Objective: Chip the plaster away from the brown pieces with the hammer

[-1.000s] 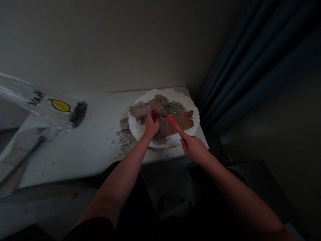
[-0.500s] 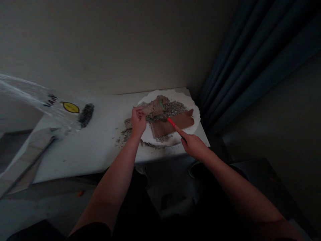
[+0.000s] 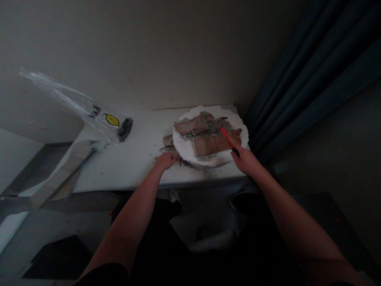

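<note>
My right hand is wrapped round a slim tool with a red shaft and a black grip. Its tip reaches into grey grit on a round white board with a wavy edge; the tip's kind is hard to make out. My left hand is low at the board's left edge, fingers curled beside bark-like scraps; what they hold, if anything, is hidden. On the board lie a flat brown piece and a rougher brown piece with some green on it.
A clear plastic bag with a yellow mark and dark grit at its bottom stands on the white table. Long flat boards lean at the table's left end. A dark curtain hangs to the right.
My left hand has let go of the rough brown piece and moved down to the board's left edge. The red tool's tip has shifted right and up into the grit. The view has swung left.
</note>
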Action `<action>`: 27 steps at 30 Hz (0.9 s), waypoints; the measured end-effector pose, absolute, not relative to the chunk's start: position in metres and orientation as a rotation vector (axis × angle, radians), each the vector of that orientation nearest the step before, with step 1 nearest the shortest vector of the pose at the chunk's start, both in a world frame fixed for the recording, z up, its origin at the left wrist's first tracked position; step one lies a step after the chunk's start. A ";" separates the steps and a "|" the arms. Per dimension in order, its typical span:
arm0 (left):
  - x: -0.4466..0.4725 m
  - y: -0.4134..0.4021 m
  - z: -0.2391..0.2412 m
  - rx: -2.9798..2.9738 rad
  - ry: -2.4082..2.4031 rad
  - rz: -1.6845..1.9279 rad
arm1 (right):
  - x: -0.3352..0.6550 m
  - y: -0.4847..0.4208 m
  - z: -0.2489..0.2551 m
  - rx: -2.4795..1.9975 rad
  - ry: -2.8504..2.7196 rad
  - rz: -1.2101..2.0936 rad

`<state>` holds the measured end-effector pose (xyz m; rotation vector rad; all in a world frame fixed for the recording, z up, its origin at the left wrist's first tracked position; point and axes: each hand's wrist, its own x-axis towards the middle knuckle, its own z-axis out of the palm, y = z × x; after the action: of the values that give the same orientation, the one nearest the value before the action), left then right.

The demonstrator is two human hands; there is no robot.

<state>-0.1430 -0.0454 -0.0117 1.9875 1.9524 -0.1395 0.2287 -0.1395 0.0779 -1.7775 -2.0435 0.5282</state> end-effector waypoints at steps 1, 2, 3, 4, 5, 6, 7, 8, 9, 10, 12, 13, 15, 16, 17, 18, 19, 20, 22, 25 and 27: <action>-0.138 -0.049 -0.017 1.998 1.938 -0.137 | 0.232 -0.137 0.077 -1.777 -2.020 0.529; -0.133 -0.053 -0.021 1.990 1.935 -0.138 | 0.234 -0.134 0.075 -1.784 -1.995 0.536; -0.128 -0.056 -0.024 1.982 1.936 -0.139 | 0.237 -0.131 0.073 -1.794 -1.971 0.543; -0.124 -0.058 -0.026 1.968 1.948 -0.138 | 0.239 -0.129 0.071 -1.804 -1.951 0.549; -0.120 -0.060 -0.028 1.953 1.963 -0.136 | 0.240 -0.128 0.069 -1.809 -1.937 0.551; -0.116 -0.061 -0.028 1.942 1.979 -0.132 | 0.242 -0.127 0.068 -1.808 -1.928 0.549; -0.114 -0.062 -0.029 1.934 1.993 -0.128 | 0.243 -0.126 0.066 -1.801 -1.925 0.545; -0.112 -0.061 -0.029 1.923 2.004 -0.124 | 0.244 -0.125 0.065 -1.789 -1.926 0.542; -0.111 -0.061 -0.029 1.908 2.013 -0.118 | 0.244 -0.125 0.064 -1.779 -1.928 0.542; -0.111 -0.060 -0.029 1.888 2.021 -0.110 | 0.245 -0.125 0.063 -1.772 -1.926 0.544; -0.112 -0.057 -0.028 1.831 2.047 -0.083 | 0.245 -0.124 0.061 -1.766 -1.925 0.553; -0.113 -0.054 -0.026 1.805 2.062 -0.068 | 0.245 -0.124 0.061 -1.762 -1.926 0.557; -0.117 -0.048 -0.020 1.790 2.080 -0.052 | 0.246 -0.124 0.060 -1.756 -1.927 0.558; -0.119 -0.044 -0.015 1.796 2.093 -0.043 | 0.246 -0.123 0.060 -1.757 -1.927 0.559; -0.122 -0.040 -0.008 1.804 2.119 -0.011 | 0.246 -0.123 0.060 -1.762 -1.925 0.563; -0.123 -0.036 -0.001 1.811 2.157 0.054 | 0.246 -0.123 0.060 -1.770 -1.922 0.568; -0.124 -0.032 0.007 1.811 2.198 0.165 | 0.246 -0.122 0.060 -1.780 -1.921 0.573; -0.122 -0.029 0.016 1.802 2.233 0.319 | 0.246 -0.122 0.060 -1.786 -1.924 0.577; -0.114 -0.025 0.031 1.762 2.220 0.685 | 0.246 -0.122 0.060 -1.789 -1.941 0.573; -0.087 -0.022 0.044 1.697 1.947 1.031 | 0.247 -0.121 0.057 -1.804 -1.958 0.567; -0.063 -0.020 0.045 1.674 1.734 1.077 | 0.248 -0.120 0.054 -1.814 -1.951 0.562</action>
<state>-0.0632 -0.0197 0.0448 1.6740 1.7338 1.0775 0.2482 -0.1202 0.0543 -1.8142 -1.9509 0.5620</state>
